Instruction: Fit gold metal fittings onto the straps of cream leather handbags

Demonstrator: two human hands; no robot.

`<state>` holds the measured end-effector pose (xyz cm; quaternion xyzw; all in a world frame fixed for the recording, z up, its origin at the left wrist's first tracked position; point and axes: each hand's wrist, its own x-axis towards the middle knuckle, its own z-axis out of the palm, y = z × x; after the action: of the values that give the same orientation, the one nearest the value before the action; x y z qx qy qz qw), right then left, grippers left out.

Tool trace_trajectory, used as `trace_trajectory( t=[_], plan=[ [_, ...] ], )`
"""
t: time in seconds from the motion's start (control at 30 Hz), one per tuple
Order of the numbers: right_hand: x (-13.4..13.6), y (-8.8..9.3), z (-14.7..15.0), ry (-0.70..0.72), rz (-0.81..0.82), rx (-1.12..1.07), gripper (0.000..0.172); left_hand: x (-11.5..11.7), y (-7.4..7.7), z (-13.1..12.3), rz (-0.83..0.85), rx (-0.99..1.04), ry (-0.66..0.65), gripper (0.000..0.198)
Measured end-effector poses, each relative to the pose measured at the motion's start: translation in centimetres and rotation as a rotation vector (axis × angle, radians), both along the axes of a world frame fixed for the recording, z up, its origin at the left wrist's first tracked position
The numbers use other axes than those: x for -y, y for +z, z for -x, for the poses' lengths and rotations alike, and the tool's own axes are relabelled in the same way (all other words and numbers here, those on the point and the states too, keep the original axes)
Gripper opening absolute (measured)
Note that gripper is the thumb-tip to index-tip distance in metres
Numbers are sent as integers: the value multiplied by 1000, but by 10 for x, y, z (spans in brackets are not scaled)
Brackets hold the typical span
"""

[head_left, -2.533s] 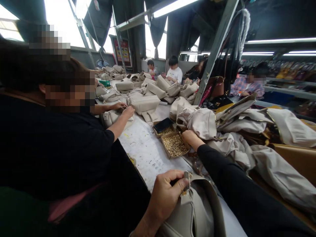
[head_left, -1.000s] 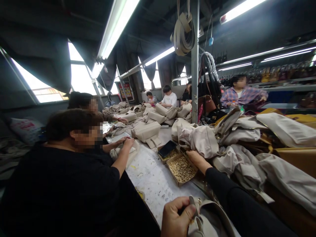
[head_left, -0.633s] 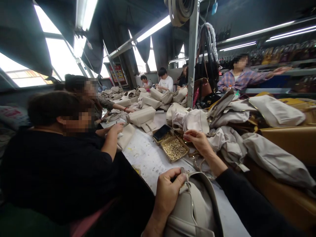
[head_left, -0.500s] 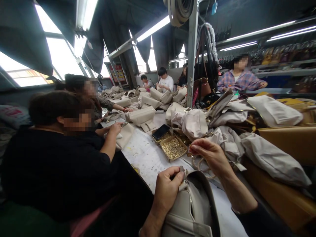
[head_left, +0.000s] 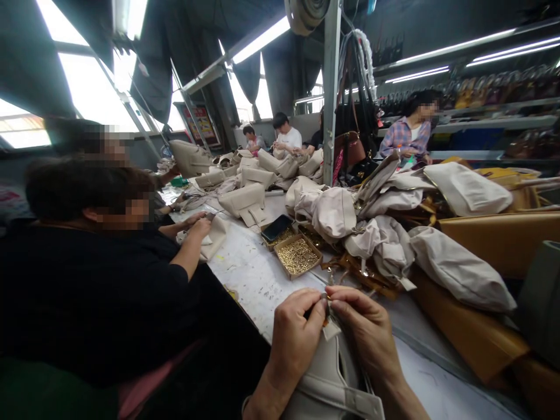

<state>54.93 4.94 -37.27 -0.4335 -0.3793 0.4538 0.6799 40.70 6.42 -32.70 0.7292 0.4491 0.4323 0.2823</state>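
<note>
A beige handbag (head_left: 321, 367) is below and between my hands, its strap lying across the front. My left hand (head_left: 295, 335) is closed, with thumb and forefinger pinching a small greyish strap end above the bag. My right hand (head_left: 367, 324) meets it there, its thumb and fingertips pressed together on a tiny gold-coloured piece at the strap end; its exact shape is too small to tell. A pale tab (head_left: 331, 328) hangs just under the fingertips. Beyond the hands stands an open box (head_left: 297, 274) full of small gold-coloured metal fittings.
A dark phone (head_left: 277, 227) rests by the box. Beige bags (head_left: 242, 201) pile along the white table (head_left: 245, 274). At right lie cloth-wrapped bags (head_left: 459, 265) and mustard-brown material (head_left: 494, 233). A co-worker in black (head_left: 96, 280) works close at left; a metal post (head_left: 331, 93) stands ahead.
My right hand has come down and left from beside the box to meet my left hand at the strap end. The view has shifted slightly. A co-worker at left now raises a beige bag.
</note>
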Motion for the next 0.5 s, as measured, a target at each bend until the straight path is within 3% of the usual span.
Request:
trace_trajectory(
  t=[0.5],
  plan=[
    [-2,0,3,11,-66,4,16,-1,-5,-4,-133,-40,31,21]
  ],
)
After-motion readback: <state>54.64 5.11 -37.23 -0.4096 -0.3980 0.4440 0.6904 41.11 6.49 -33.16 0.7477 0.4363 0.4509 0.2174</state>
